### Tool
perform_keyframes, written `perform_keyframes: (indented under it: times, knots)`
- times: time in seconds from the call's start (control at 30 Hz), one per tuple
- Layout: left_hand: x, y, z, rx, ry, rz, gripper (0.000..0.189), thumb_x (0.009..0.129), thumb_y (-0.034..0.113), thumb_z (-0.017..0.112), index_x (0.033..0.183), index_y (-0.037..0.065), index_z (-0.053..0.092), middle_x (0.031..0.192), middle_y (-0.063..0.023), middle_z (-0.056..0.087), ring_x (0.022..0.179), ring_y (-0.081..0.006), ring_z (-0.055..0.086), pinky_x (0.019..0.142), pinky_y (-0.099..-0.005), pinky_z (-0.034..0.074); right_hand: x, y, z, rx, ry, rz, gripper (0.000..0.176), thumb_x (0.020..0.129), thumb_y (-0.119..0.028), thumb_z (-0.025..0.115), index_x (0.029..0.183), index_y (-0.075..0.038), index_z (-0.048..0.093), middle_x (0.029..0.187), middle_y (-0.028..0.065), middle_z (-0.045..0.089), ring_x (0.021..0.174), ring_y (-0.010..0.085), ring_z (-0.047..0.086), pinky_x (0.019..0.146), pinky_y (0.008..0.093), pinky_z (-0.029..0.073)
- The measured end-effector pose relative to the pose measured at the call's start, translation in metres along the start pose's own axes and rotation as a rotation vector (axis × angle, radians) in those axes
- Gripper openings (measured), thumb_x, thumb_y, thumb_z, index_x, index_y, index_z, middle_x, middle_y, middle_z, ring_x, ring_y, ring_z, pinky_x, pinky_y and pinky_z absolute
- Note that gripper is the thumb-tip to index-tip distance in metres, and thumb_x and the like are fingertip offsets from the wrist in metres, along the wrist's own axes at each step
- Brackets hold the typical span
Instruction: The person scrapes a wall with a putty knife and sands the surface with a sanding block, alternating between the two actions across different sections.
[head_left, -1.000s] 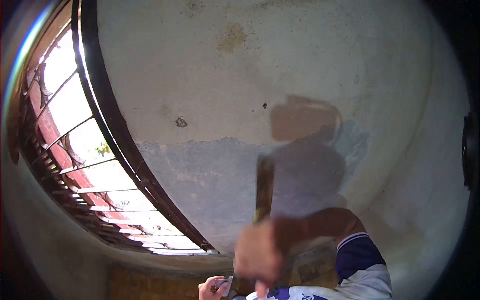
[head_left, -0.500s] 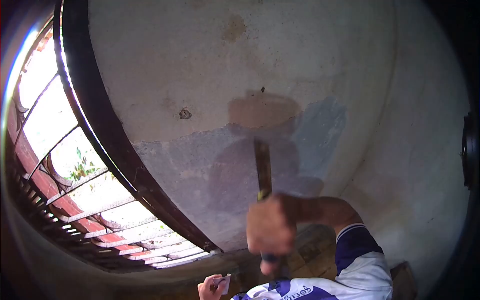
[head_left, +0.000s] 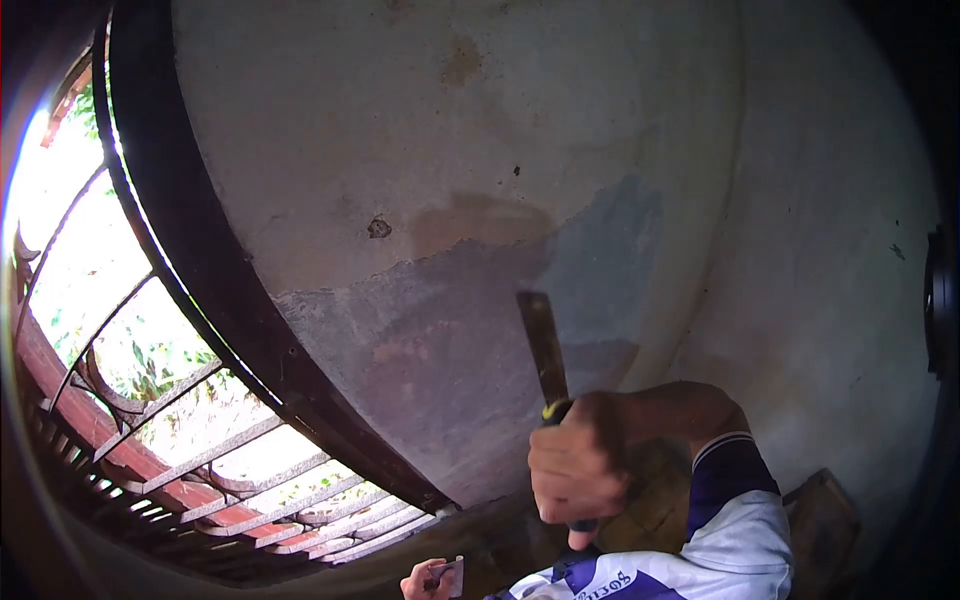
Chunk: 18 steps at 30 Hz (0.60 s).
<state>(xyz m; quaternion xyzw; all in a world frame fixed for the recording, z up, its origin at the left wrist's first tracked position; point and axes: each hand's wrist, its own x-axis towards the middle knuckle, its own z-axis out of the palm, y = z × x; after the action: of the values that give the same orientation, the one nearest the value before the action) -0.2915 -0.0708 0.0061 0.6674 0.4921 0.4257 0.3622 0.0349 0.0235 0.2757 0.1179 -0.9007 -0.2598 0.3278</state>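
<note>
My right hand (head_left: 577, 470) is wrapped round the dark handle of a long, narrow flat-bladed scraper (head_left: 544, 345). A yellow band shows where blade meets handle. The blade points up, its squared tip in front of the plaster wall (head_left: 480, 320); contact with the wall cannot be made out. Low in the view, my left hand (head_left: 425, 581) pinches a small, pale, flat piece (head_left: 456, 577), partly cut off by the frame. On the wall, a rough-edged blue-grey patch (head_left: 620, 250) meets the beige coat, and a shadow falls across both.
To the left is a window with metal bars (head_left: 200, 470) and a dark frame (head_left: 215, 240). A chipped hole (head_left: 379, 228) marks the wall. A brown boxy object (head_left: 825, 520) stands at lower right, and a dark round-edged object (head_left: 937, 300) is at the right edge.
The scraper and my right hand have shifted right and slightly down in view, and the blade now leans more to the left. The camera view has shifted a little. Both hands keep their hold.
</note>
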Motion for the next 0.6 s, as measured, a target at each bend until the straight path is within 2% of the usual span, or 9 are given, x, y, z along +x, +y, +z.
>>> perform_keyframes:
  times: [0.13,0.23,0.33,0.43,0.53,0.57,0.6]
  knots:
    - [0.002,-0.009,-0.002,-0.02,-0.013,-0.015,0.025,0.083,0.0,0.069,0.107,0.002,0.063,0.089,-0.0106,0.072,0.079,-0.0137,0.068,0.068,-0.0261,0.055,-0.007,0.006,0.011,0.178,-0.019,0.055,0.055,0.099,-0.046,0.038,0.056,-0.011,0.038,0.052,-0.0025,0.036,0.04,0.0137,0.041,0.039,0.0291,0.033]
    - [0.001,-0.012,-0.002,-0.005,-0.031,0.008,0.024,0.083,0.0,0.069,0.107,0.001,0.063,0.089,-0.0108,0.072,0.079,-0.0134,0.068,0.068,-0.0262,0.054,-0.029,0.048,-0.015,-0.083,-0.126,0.124,0.054,0.099,-0.046,0.038,0.057,-0.012,0.039,0.052,-0.0017,0.036,0.04,0.0133,0.04,0.039,0.0293,0.033]
    - [0.006,-0.003,0.006,-0.005,-0.007,-0.002,0.024,0.083,-0.001,0.069,0.106,0.001,0.063,0.088,-0.01,0.071,0.079,-0.0127,0.067,0.069,-0.026,0.054,-0.018,0.025,-0.006,0.172,-0.068,0.073,0.053,0.096,-0.047,0.04,0.058,-0.011,0.039,0.053,-0.0012,0.036,0.042,0.0133,0.041,0.039,0.0294,0.033]
    - [0.007,-0.002,0.019,-0.083,0.042,-0.064,0.023,0.083,-0.001,0.069,0.105,0.0,0.064,0.087,-0.008,0.07,0.079,-0.0113,0.065,0.07,-0.025,0.053,-0.012,0.008,-0.009,0.153,-0.152,-0.022,0.052,0.095,-0.047,0.04,0.058,-0.011,0.039,0.054,-0.0017,0.035,0.043,0.0132,0.042,0.04,0.0293,0.033]
    - [0.009,0.003,0.036,-0.088,0.056,-0.055,0.022,0.083,-0.001,0.068,0.105,0.0,0.063,0.087,-0.0074,0.07,0.078,-0.01,0.064,0.069,-0.0246,0.053,-0.047,0.049,-0.032,-0.007,-0.208,0.054,0.05,0.084,-0.056,0.05,0.061,-0.011,0.043,0.056,0.0008,0.042,0.048,0.0171,0.049,0.046,0.0306,0.038]
    - [0.01,0.001,0.044,-0.066,0.087,-0.01,0.023,0.083,-0.003,0.067,0.105,-0.001,0.063,0.086,-0.007,0.07,0.076,-0.0096,0.064,0.066,-0.0242,0.053,-0.046,0.043,-0.029,0.018,-0.194,0.093,0.05,0.085,-0.055,0.049,0.062,-0.011,0.044,0.056,0.0014,0.043,0.049,0.0168,0.051,0.046,0.0315,0.038]
    - [0.013,0.005,0.053,-0.084,0.097,-0.006,0.023,0.083,-0.004,0.067,0.105,-0.001,0.063,0.086,-0.0069,0.07,0.075,-0.0095,0.064,0.066,-0.0242,0.053,-0.044,0.037,-0.024,0.1,-0.148,0.051,0.049,0.088,-0.053,0.047,0.061,-0.011,0.043,0.056,0.0003,0.04,0.047,0.0157,0.048,0.045,0.0307,0.036]
